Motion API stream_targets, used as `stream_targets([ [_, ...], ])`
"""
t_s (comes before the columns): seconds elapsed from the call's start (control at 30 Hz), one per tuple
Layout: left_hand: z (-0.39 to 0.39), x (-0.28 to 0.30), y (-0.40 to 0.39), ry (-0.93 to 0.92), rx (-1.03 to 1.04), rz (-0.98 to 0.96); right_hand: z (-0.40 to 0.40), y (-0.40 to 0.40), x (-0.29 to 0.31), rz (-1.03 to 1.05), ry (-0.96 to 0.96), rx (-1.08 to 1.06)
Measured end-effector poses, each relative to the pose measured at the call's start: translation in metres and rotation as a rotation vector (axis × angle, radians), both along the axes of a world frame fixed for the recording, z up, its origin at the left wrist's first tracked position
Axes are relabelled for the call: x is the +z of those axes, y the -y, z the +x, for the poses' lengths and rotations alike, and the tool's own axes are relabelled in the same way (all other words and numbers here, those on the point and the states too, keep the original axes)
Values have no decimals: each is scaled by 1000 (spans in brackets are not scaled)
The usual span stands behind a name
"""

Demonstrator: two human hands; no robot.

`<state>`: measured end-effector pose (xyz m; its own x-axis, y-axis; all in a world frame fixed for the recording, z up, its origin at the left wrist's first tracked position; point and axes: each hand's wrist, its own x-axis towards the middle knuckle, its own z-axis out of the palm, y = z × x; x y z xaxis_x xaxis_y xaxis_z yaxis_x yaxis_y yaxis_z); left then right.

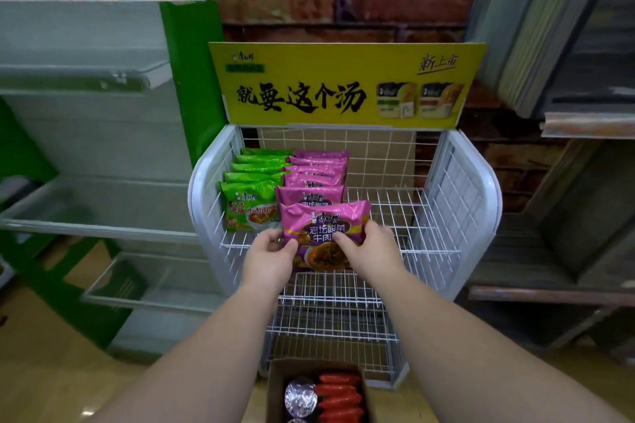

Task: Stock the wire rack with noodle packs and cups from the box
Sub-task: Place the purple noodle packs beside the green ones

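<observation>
A purple noodle pack [324,223] stands at the front of the purple row [314,175] on the top shelf of the white wire rack [457,203]. My left hand [271,256] grips its lower left edge and my right hand [371,247] grips its lower right edge. A row of green packs [252,189] stands to the left of the purple row. Below, the cardboard box [275,388] on the floor holds red packs [340,398] and foil-lidded cups [300,395].
The right half of the rack's top shelf [391,213] is bare wire. A yellow sign [347,86] tops the rack. A green and white shelf unit [103,148] stands to the left, dark shelving [556,251] to the right, a brick wall behind.
</observation>
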<state>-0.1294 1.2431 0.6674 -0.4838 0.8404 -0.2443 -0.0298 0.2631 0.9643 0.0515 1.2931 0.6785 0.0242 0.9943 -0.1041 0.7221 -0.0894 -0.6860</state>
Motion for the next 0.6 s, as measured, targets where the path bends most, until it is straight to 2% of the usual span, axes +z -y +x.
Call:
stream_targets([
  [0.3,-42,-8,-69,-57,-43,14,-49,-54,-2,10,-82,-110],
  [0.5,-60,-29,-107,-81,-186,-50,-69,-87,-20,1,-58,-201],
  [0.6,-65,-45,-115,-149,-225,-99,-73,-96,-38,-51,-2,-230],
])
